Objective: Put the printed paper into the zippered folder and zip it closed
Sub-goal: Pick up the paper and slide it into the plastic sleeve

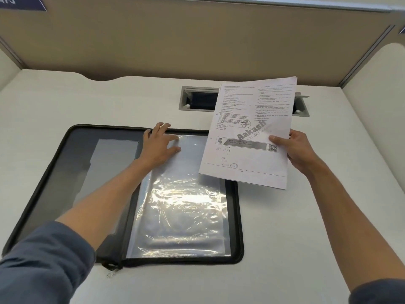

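The printed paper (252, 132) bears the watermark "Aakash" and a QR code; the right hand (294, 150) holds its right edge in a pinching grip, above the counter (306, 227). The left hand (158, 144) lies flat, fingers spread, on the clear sleeve at the far edge of the zippered folder (54, 172), which lies open at counter centre.

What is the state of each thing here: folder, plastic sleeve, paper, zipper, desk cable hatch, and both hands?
Zippered folder: open, flat on desk.
Plastic sleeve: empty, left hand pressing its top.
Printed paper: held up by right hand, outside folder.
Zipper pull: unzipped, near edge.
Cable hatch: open.
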The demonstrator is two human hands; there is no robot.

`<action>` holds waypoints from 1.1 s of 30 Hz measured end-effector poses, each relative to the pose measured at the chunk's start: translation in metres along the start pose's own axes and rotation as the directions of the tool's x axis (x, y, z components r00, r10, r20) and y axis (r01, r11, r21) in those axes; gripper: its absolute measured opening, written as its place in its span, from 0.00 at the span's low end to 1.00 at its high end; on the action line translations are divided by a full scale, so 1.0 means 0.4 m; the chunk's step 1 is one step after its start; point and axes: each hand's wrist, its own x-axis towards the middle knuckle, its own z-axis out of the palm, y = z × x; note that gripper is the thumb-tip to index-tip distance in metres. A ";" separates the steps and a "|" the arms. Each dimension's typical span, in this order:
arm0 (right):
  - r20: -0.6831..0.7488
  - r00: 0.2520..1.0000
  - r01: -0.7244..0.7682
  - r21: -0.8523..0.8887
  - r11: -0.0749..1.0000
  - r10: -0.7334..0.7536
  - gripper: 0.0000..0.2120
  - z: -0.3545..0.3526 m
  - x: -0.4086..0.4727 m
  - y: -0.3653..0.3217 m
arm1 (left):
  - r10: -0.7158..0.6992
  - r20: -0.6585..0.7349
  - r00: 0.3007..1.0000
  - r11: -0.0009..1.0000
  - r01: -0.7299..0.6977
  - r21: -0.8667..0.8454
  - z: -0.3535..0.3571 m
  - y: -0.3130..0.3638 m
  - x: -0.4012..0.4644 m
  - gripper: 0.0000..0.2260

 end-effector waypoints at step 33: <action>-0.256 0.960 0.124 0.026 0.992 -0.113 0.15 0.172 0.210 -0.116 | 0.009 0.237 0.972 0.837 0.122 -0.533 -0.084 0.047 0.083 0.04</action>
